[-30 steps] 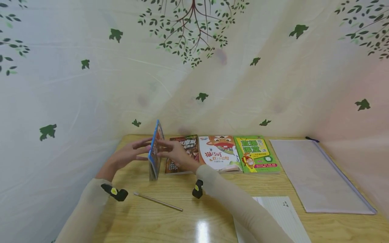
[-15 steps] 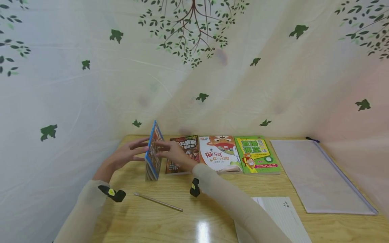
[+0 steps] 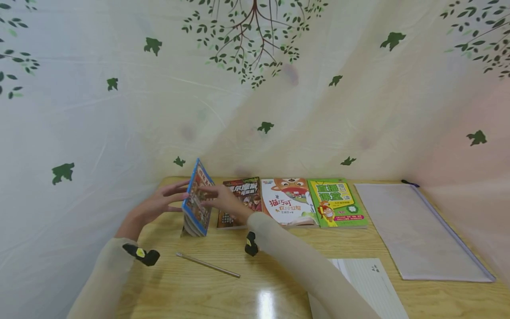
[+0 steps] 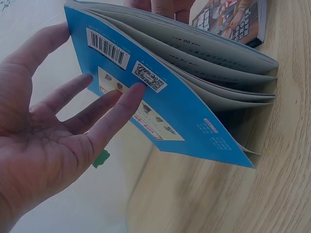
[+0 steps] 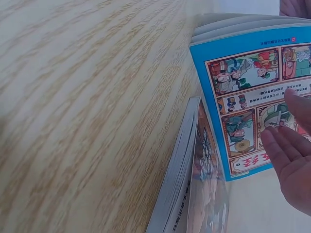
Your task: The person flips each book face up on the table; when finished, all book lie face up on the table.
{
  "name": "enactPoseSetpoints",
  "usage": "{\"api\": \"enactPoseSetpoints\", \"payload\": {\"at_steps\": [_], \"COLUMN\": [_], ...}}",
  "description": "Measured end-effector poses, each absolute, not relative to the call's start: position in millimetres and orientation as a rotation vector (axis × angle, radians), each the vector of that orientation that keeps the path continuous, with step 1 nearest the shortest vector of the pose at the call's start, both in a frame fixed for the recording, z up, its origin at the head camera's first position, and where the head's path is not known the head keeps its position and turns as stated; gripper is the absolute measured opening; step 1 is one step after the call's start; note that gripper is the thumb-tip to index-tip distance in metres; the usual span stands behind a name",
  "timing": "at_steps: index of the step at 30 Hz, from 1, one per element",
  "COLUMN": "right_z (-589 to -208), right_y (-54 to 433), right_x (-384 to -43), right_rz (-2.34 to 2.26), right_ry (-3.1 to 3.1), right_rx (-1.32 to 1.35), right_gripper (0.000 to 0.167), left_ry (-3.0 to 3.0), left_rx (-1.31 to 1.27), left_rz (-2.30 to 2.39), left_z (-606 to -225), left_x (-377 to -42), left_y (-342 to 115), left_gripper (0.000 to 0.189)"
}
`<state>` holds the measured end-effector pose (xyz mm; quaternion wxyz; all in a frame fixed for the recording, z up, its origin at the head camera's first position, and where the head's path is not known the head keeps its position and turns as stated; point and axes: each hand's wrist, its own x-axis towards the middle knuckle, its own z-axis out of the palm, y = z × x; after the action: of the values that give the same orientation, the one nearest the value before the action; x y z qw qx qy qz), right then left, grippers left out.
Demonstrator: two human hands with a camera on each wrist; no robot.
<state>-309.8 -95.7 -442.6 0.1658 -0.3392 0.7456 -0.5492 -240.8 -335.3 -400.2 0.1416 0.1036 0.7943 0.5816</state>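
A blue-edged comic book [image 3: 196,215] stands on its lower edge at the left of the table, tilted to the left. Against its blue back cover [image 4: 194,127], the fingertips of my left hand [image 3: 153,204] rest spread apart, as the left wrist view shows. Pages fan loosely between the covers along the near edge. On the other side, my right hand [image 3: 231,204] has its fingers extended at the picture panels of the front cover [image 5: 238,131]. Beside it lies a dark brown book [image 3: 249,195], partly covered by the right hand and forearm.
A white book [image 3: 287,204] and a green book [image 3: 336,206] continue the row along the back. In front lies a pencil [image 3: 208,265]. Lined paper [image 3: 364,279] is at the near right, partly under the right sleeve, and a translucent zip folder [image 3: 422,232] lies farther right.
The comic book has tipped further to the left, turning more of its front cover into view. Both hands have shifted slightly left with it.
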Motion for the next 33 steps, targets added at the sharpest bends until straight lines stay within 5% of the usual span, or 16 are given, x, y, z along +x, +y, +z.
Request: {"api": "enactPoseSetpoints", "payload": {"at_steps": [33], "right_z": [-444], "right_y": [-101], "right_x": [-306], "right_rz": [-1.438], "right_ry": [2.310], "right_rx": [-0.924], "right_gripper": [0.058], "left_ry": [2.154], "left_rx": [0.273], "left_rz": [2.044], "left_z": [-425], "left_x": [-245], "left_y": [-333], "left_gripper": [0.062]}}
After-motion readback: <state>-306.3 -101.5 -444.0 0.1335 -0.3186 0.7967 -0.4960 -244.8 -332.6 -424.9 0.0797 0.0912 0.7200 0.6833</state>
